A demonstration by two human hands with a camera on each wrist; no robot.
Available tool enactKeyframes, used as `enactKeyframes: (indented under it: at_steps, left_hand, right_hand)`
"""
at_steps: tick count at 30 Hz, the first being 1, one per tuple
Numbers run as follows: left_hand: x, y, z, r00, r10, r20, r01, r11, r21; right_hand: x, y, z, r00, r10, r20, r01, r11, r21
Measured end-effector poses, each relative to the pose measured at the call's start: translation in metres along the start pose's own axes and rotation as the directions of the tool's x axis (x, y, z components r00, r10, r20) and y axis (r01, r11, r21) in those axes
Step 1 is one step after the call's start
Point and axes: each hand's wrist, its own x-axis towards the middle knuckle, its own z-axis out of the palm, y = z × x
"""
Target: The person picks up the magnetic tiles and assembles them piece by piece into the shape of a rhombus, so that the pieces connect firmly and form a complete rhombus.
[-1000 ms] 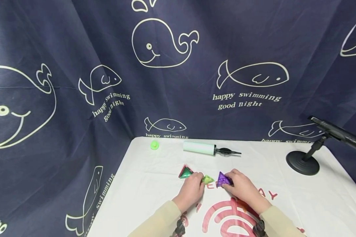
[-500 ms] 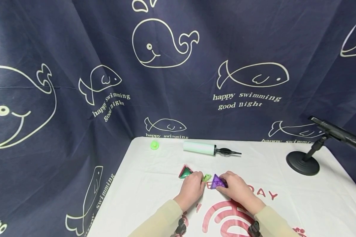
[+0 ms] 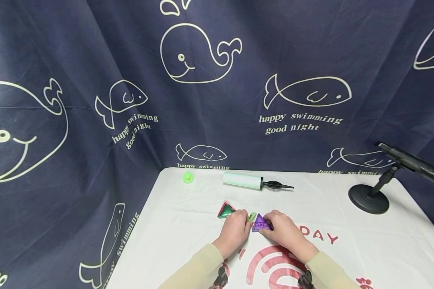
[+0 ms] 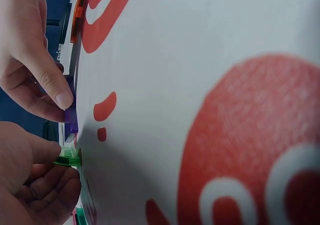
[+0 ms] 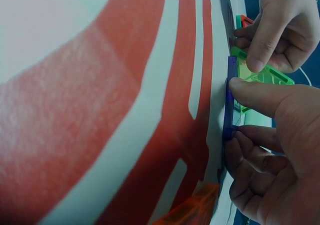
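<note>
In the head view my left hand [image 3: 234, 228] pinches a translucent light-green magnetic tile [image 3: 252, 217], which stands up on edge in the right wrist view. My right hand [image 3: 283, 228] grips a purple triangular magnetic tile [image 3: 261, 224] between thumb and fingers. The purple tile [image 5: 230, 97] lies close to the tabletop, its side right by the foot of the green tile [image 5: 267, 76]; whether they touch I cannot tell. Behind my left hand lies a dark-green triangular tile [image 3: 226, 211] with a red edge, partly hidden by the fingers.
An orange tile [image 5: 192, 207] lies on the printed white tablecloth near my right wrist. At the back are a green toy duck [image 3: 188, 177] and a pale-green hand pump [image 3: 243, 180]. A black stand [image 3: 369, 198] holding a flat device occupies the right side.
My right hand has moved left with the purple tile, bringing it up beside the green one. The left hand has kept nearly the same place while its green tile turned more upright.
</note>
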Motion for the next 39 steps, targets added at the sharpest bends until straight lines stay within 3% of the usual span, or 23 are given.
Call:
enactKeyframes:
  at_steps: [18,27,39]
  left_hand:
    - [0.0014,0.0017,0.0032,1.0,0.02,-0.004,-0.019,0.998,0.059]
    - [0.001,0.0034,0.0023,1.0,0.015,0.012,-0.015,0.999,0.045]
    - [-0.0006,0.0008,0.0022,0.999,-0.035,0.017,0.036,0.997,-0.066]
  right_hand:
    - [0.0011,-0.0063,0.0066,0.998,-0.027,-0.049,0.027,1.0,0.0]
    - [0.0034,-0.0091,0.0085,1.0,0.006,-0.021,-0.007,1.0,-0.009]
    - [0.0037,-0.0098,0.0062,1.0,0.018,-0.015,-0.018,1.0,-0.001]
